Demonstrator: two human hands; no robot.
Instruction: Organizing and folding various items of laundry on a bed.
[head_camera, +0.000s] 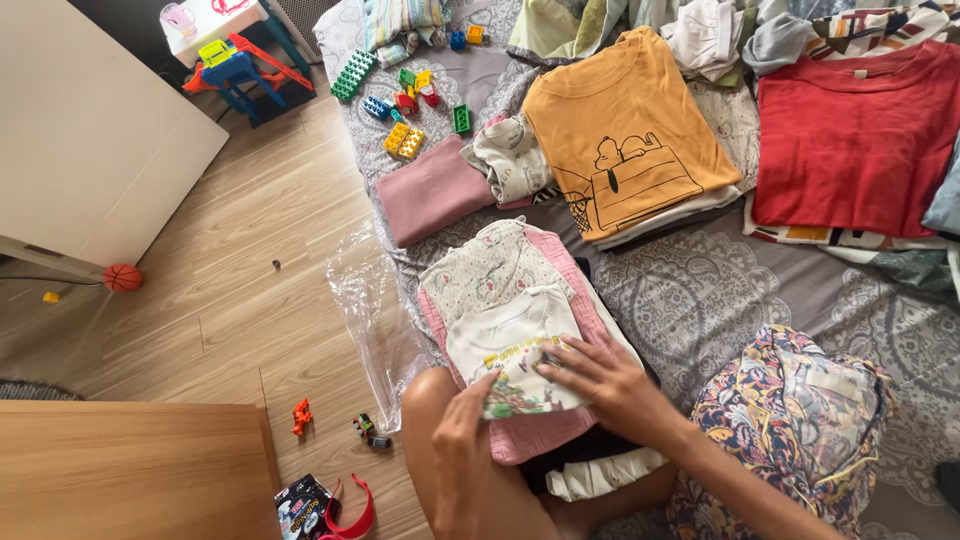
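Observation:
A small white child's shirt with a coloured print (510, 345) lies folded on top of a pile of little clothes, over a pink garment (560, 430) and a cream patterned one (490, 265). My left hand (462, 420) rests at the shirt's near left corner, fingers pinching its edge. My right hand (600, 375) lies flat on the shirt's right side, fingers spread and pressing it down. My bare knee (430, 400) sits just under the left hand.
On the grey patterned bedspread (700, 300) lie a folded orange T-shirt (625, 130), a red shirt (850, 140), a folded pink cloth (430, 190) and several toy bricks (405, 100). A clear plastic bag (375, 320) hangs off the edge. Small toys dot the wooden floor (230, 300).

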